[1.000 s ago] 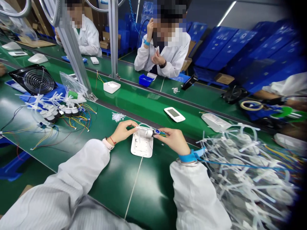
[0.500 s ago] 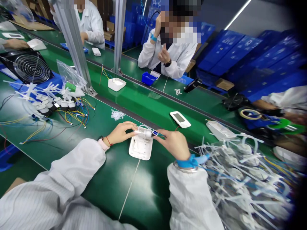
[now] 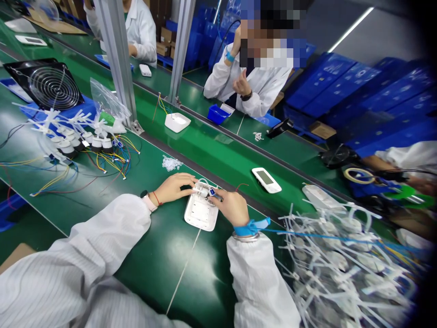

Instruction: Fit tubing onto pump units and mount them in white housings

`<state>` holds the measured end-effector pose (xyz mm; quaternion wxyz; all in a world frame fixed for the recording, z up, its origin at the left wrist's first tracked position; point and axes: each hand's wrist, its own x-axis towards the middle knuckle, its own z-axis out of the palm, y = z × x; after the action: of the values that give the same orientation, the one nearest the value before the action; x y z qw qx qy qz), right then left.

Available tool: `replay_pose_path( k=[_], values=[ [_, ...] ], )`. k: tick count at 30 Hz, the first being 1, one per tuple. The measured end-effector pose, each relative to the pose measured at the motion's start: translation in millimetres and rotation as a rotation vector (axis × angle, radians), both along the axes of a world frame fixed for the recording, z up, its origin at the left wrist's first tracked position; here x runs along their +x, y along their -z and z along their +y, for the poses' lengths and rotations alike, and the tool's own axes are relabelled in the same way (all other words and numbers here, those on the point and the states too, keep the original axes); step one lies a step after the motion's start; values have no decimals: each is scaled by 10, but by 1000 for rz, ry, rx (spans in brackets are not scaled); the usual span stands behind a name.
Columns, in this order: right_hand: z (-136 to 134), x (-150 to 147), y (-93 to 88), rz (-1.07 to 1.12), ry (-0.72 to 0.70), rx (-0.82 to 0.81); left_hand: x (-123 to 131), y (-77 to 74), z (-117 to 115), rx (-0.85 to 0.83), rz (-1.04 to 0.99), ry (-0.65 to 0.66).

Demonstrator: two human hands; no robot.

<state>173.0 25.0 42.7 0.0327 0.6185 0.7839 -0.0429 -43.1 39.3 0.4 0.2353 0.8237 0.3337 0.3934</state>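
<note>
A white plastic housing (image 3: 201,216) lies open side up on the green bench in front of me. At its far end sits a white cylindrical part (image 3: 200,187) with a short clear tube looped above it. My left hand (image 3: 175,187) comes from the left, its fingertips closed on that part. On the other side, my right hand (image 3: 234,207) has thumb and fingers pinched at a small blue piece (image 3: 212,192) at the cylinder's right end. My right fingers partly cover the housing's upper right corner, and whether the cylinder is fully seated is unclear.
Small clear rings (image 3: 171,162) lie in a heap beyond my left hand. White tubed parts with wires (image 3: 68,141) are piled at left, more tubed parts (image 3: 341,259) at right. A green conveyor belt (image 3: 235,150) carries a white unit with a screen (image 3: 266,180). Co-workers sit opposite.
The cylindrical part has come down into the housing's far end. My right hand has moved left and inward, closer to my left hand. The view has shifted slightly.
</note>
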Motion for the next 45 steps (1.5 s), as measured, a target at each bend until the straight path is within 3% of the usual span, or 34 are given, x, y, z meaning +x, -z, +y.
replay_pose_path(
  k=[6,9,12,15,19,24,31,37,41,45],
  values=[
    [-79,-37,-113,-62,-66,41,-16,-3,0,40,75,-12],
    [-100,-27,-124,75,-140,249,-15,-23,-4,39,110,-12],
    [-83,-101,-45,307,-342,389,-13,-38,-5,29,122,-4],
    [-42,-225,113,457,-517,335,-25,-37,1,21,137,-1],
    [12,-270,296,554,-587,367,-58,-37,25,10,212,7],
    [33,-171,345,548,-671,375,-76,-67,47,12,252,44],
    [51,-206,311,479,-665,254,-71,-86,44,-21,229,48],
    [60,-302,184,244,-659,138,-58,-90,45,-22,223,53],
    [-28,-378,176,128,-596,159,-52,-80,37,-17,234,58],
    [-89,-343,147,219,-540,236,-59,-75,13,-12,260,67]
  ],
)
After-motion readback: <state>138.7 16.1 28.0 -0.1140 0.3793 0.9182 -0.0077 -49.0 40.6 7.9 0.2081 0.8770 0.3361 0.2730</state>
